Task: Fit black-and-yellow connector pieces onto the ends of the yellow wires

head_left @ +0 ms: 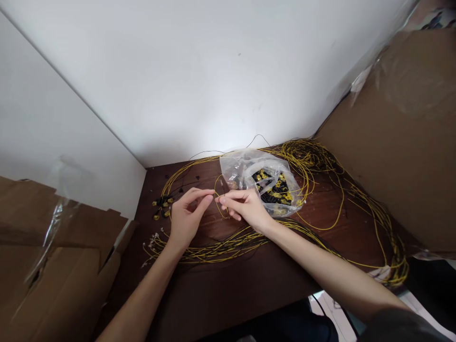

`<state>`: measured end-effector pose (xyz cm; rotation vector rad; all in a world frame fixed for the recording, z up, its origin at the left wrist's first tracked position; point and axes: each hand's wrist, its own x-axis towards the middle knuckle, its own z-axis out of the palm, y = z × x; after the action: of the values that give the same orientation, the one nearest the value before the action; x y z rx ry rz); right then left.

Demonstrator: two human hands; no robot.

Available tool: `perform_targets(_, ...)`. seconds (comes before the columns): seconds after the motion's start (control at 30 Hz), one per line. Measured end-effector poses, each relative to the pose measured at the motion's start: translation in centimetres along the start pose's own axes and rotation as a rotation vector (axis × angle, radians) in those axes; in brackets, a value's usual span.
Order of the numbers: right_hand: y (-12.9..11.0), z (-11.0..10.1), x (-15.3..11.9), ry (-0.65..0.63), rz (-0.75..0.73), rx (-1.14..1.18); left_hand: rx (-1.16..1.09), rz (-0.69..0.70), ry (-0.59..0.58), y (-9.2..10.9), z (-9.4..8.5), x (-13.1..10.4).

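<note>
Over the dark brown table, my left hand (187,213) pinches a thin yellow wire (215,182) between thumb and forefinger. Close beside it, my right hand (247,206) is closed in a pinch at the same wire, the fingertips of both hands nearly meeting. The wire curves above and below the fingers; its very end is too small to make out. Just behind my right hand lies an opened clear plastic bag (233,164) holding many small black and yellow pieces (272,194). A few similar pieces (163,203), with wires running from them, lie left of my left hand.
A long bundle of yellow and black wires (221,254), with small metallic ends at the left, crosses the table (228,285) below my hands. More wires (302,152) lie coiled at the back right. Cardboard (388,156) stands at right, a cardboard box (64,275) at left, a white wall (213,71) behind.
</note>
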<state>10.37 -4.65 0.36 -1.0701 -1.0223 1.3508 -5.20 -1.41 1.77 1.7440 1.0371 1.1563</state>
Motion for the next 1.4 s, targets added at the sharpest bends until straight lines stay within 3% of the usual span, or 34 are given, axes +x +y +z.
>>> perform_targets(0.37, -0.11, 0.02, -0.37, -0.162, -0.041, -0.221, -0.04, 0.005, 0.009, -0.36, 0.18, -0.24)
perform_targets(0.7, -0.4, 0.19, -0.65, -0.269, 0.069, -0.15, 0.019, 0.08, 0.027, -0.57, 0.11, -0.33)
perform_targets(1.4, 0.14, 0.07, -0.28, -0.233, -0.036, -0.367, -0.002, 0.087, -0.02, -0.31, 0.26, -0.33)
